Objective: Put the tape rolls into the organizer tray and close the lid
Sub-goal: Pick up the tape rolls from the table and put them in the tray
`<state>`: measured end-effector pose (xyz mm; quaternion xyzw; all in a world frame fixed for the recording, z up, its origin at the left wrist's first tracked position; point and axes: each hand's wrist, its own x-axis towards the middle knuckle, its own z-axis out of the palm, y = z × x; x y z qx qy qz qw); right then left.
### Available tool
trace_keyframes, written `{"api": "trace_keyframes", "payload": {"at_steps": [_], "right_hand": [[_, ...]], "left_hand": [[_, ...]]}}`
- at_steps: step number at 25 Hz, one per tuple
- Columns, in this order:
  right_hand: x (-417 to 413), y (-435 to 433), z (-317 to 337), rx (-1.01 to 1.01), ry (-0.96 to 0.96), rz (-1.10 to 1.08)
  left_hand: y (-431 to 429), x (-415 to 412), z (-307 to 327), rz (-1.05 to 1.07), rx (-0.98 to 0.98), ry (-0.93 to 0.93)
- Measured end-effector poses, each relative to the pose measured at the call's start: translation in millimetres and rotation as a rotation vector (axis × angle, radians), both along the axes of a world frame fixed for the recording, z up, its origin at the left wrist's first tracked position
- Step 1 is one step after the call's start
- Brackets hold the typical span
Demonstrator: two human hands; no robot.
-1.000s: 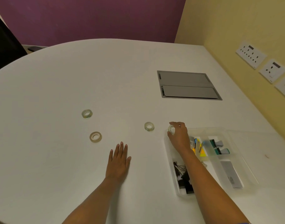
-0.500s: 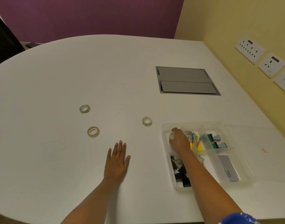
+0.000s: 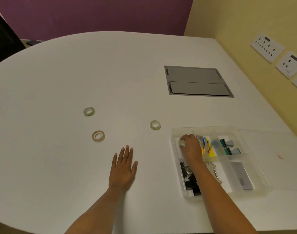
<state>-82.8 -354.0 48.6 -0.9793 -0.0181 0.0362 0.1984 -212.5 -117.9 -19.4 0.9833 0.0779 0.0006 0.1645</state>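
My right hand is inside the clear organizer tray, fingers pinched around a small roll of clear tape in the tray's near-left front compartment, close to the left wall. My left hand lies flat and empty on the white table, palm down, fingers spread and pointing away from me, well apart from everything. Three more tape rolls sit loose on the table: one just beyond the tray's far-left corner, one out past my left fingertips, and one farther back and a little to the left of that. The tray is crowded: black binder clips fill the compartment under my right forearm, coloured sticky flags and a yellow pad lie just right of my hand, teal and grey stamps or erasers sit in the far-right section, and a grey card lies in the long right one. The tray's transparent lid is folded open flat on the table to the right. A grey flip-cover cable hatch is set into the table beyond the tray, and white wall sockets line the yellow wall on the right.
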Motion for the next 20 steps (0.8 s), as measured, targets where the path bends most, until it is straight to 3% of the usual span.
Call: {"api": "trace_keyframes", "payload": {"at_steps": [14,20], "right_hand": [[7,-1,1,-0.051,0.003,-0.055],[8,19,19,0.124,-0.152,-0.123]], "left_hand": [[0,0,0,0.009,-0.013,-0.014],[1,4,0,0.014,-0.006,-0.013]]}}
